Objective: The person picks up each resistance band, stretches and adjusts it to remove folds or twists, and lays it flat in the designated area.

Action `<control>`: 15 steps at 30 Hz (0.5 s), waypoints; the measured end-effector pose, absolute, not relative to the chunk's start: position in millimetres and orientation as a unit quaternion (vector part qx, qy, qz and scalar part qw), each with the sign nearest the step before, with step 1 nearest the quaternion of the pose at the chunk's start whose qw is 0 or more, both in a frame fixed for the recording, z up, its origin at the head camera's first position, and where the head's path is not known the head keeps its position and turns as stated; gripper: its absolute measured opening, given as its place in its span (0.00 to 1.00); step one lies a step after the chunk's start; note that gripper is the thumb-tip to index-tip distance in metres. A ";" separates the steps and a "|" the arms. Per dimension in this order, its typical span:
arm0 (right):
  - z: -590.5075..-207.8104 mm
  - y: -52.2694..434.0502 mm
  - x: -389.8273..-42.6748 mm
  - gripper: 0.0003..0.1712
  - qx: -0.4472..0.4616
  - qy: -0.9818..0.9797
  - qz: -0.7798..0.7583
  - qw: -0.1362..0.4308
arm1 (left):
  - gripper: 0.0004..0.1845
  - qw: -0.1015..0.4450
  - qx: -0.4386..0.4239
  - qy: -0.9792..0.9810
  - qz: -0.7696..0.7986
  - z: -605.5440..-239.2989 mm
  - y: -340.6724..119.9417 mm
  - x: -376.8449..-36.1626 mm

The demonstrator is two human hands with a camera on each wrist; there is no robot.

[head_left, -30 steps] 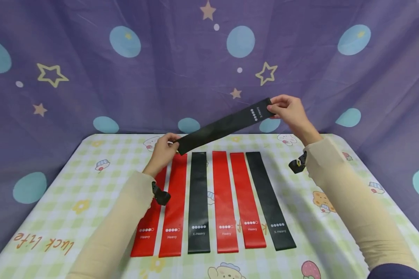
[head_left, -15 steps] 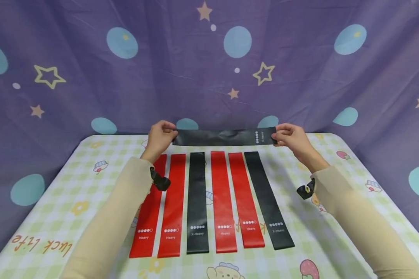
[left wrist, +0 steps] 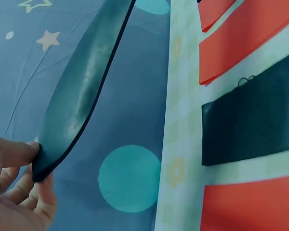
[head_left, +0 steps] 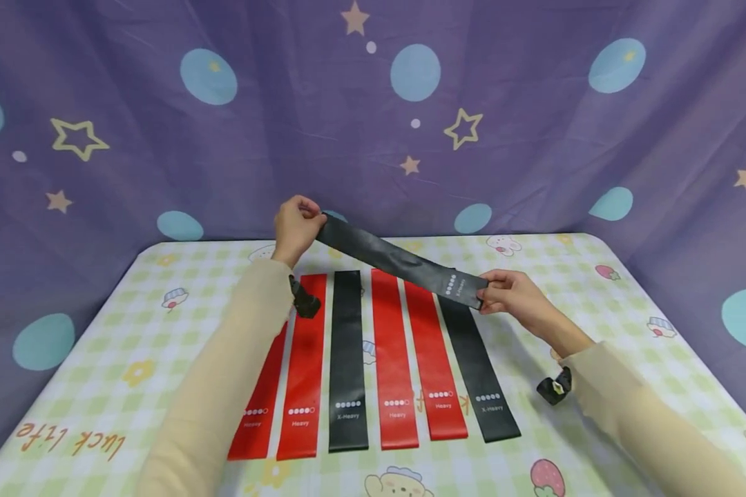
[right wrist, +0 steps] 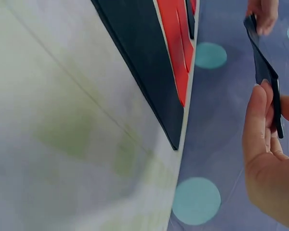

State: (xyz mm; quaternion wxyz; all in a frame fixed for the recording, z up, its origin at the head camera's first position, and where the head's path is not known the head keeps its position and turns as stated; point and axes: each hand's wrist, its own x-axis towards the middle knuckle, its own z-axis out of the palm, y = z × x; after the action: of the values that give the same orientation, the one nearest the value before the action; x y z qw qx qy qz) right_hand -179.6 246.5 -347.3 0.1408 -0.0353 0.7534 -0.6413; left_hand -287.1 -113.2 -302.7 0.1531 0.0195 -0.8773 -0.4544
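A black resistance band [head_left: 398,261] marked X-Heavy is stretched between both hands above the table, slanting down to the right. My left hand [head_left: 295,226] pinches its upper left end between thumb and fingers. At the lower, printed end, my right hand [head_left: 514,301] pinches the band the same way. In the left wrist view the band [left wrist: 82,91] bows slightly along its length from the left thumb [left wrist: 19,153]. The right wrist view shows it nearly edge-on, with the right fingers [right wrist: 258,115] at the near end.
Below lie several flat bands in a row: red Heavy ones [head_left: 304,373], a black X-Heavy one [head_left: 348,359], further red ones [head_left: 398,366] [head_left: 438,366], and a black one [head_left: 481,373] at the right. A checked cloth [head_left: 130,310] covers the table; a purple curtain [head_left: 323,124] hangs behind.
The band was slanting up to the right, then level, and now slopes down to the right. My left hand has risen and my right hand has dropped; both grips have stayed.
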 end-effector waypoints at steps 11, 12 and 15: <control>-366.5 224.9 -143.9 0.18 -0.053 0.728 -0.637 0.247 | 0.05 0.172 -0.011 -0.877 -0.449 -301.9 -88.6 -297.3; -367.0 222.3 -140.9 0.18 -0.055 0.726 -0.634 0.261 | 0.05 0.174 -0.016 -0.877 -0.448 -302.2 -86.3 -298.6; -369.1 214.3 -132.6 0.17 -0.067 0.712 -0.633 0.297 | 0.06 0.175 -0.029 -0.877 -0.447 -301.4 -78.0 -300.8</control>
State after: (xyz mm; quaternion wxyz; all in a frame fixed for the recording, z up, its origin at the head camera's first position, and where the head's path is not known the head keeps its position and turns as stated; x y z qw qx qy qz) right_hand -132.6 214.3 -369.1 0.2974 -0.0674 0.7118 -0.6327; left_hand -300.8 -78.0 -301.4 0.1746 -0.0292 -0.8767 -0.4472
